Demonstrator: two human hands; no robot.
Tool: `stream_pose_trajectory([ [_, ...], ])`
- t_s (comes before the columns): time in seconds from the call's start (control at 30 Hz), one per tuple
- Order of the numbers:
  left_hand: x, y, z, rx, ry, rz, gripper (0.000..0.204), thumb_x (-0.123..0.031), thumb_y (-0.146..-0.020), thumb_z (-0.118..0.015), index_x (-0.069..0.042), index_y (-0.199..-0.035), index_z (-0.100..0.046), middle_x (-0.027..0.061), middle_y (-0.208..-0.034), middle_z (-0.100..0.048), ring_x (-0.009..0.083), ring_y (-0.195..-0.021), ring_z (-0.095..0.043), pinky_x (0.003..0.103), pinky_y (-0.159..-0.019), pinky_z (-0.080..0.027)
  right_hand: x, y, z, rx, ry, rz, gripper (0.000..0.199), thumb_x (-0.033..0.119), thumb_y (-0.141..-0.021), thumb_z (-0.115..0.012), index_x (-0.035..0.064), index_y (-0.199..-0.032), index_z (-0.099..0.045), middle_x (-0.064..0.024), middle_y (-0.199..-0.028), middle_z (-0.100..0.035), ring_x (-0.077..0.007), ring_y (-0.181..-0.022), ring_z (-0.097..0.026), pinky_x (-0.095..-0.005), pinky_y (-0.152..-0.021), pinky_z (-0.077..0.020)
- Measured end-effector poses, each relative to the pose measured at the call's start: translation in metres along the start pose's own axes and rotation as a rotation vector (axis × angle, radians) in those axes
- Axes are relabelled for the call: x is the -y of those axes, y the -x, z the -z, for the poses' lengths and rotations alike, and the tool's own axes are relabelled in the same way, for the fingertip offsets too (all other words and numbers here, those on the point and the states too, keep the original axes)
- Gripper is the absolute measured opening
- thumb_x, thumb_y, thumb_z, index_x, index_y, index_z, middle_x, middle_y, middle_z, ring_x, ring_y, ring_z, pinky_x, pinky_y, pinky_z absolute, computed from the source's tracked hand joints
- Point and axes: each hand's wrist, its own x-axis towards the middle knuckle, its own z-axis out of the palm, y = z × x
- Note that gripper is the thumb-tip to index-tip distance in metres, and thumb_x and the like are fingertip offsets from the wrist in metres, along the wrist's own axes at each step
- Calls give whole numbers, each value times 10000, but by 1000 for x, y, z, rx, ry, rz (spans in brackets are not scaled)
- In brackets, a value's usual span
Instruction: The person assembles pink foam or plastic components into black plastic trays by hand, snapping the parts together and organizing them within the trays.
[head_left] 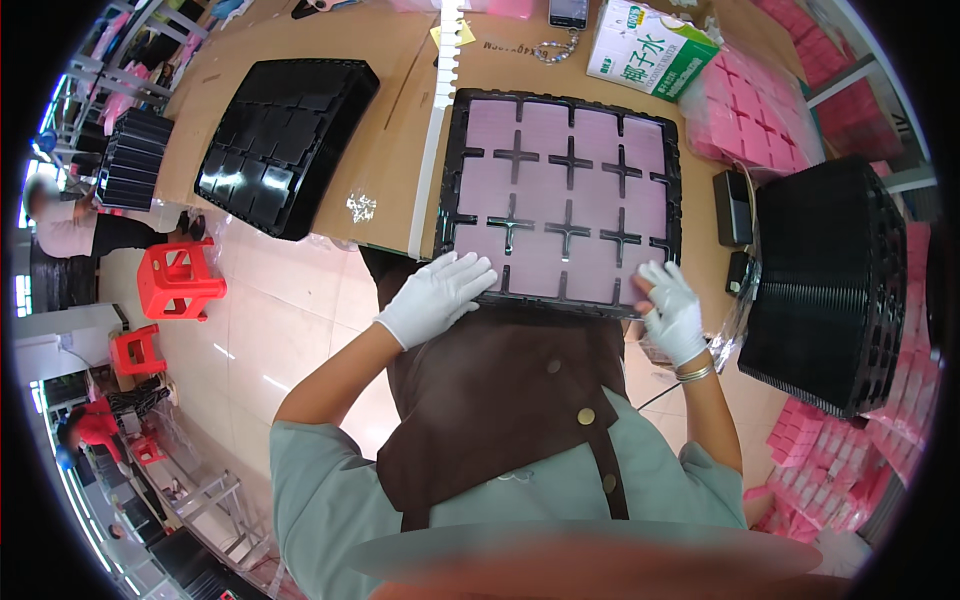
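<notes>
A black plastic tray (571, 228) with cross-shaped dividers lies in front of me at the table's near edge. Flat pale pink material (540, 188) shows in its compartments, between the dividers. My left hand (440, 298), in a white glove, rests on the tray's near left corner with its fingers stretched out flat. At the near right corner is my right hand (675, 312), gloved too, with its fingers apart and slightly bent. Bare fingertips show through that glove beside the tray's rim. Nothing is visibly held in either hand.
Left on the cardboard-covered table (400, 150) lies another black tray (283, 145). A tall stack of black trays (825, 285) stands at right, beside a black device (733, 208). Farther back are bagged pink blocks (750, 115), a green-and-white carton (652, 48) and a phone (568, 12).
</notes>
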Motion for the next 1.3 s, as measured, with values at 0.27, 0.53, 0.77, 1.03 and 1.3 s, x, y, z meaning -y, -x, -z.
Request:
stream_pose_trajectory([
  [0.27,8,16,-4,-320,453,416,235,-50,-830,-665,-17,-1062,-649,121,-946,-671,219,-833,-651,294,-806,-507,-35,30,25,-24,-195,-75,116,60,-774,-661,38,-878,-707,-154,-869,-687,-354,-833,-639,-437,-869,-499],
  [0.53,0,-8,-24,-212,239,872,943,-366,-650,-845,14,-1375,-376,237,-1237,-472,372,-1085,-538,406,-923,-468,-17,29,-38,-227,51,-671,620,308,-655,-819,-19,-1121,-577,-173,-996,-581,-337,-862,-610,-401,-773,-498],
  [0.77,8,-11,-33,-337,217,800,569,-234,-796,-728,16,-1246,-486,214,-1079,-538,377,-992,-561,424,-842,-475,-16,28,-54,-396,-9,-772,538,281,-664,-825,-37,-1023,-582,-171,-944,-574,-339,-853,-589,-414,-767,-482],
  [1.03,-37,4,56,-698,1282,761,428,-178,-853,-681,10,-1194,-504,82,-1146,-559,172,-1055,-531,320,-965,-406,19,25,23,-487,-159,-716,412,226,-840,-713,-53,-1098,-550,-129,-943,-524,-241,-861,-525,-335,-800,-438],
  [1.3,-32,96,168,-1672,477,471,380,-122,-887,-607,34,-1212,-486,112,-1124,-574,193,-1023,-554,341,-940,-433,90,-66,116,157,-1430,894,336,348,-876,-657,27,-968,-616,-151,-938,-606,-276,-701,-593,-368,-572,-464],
])
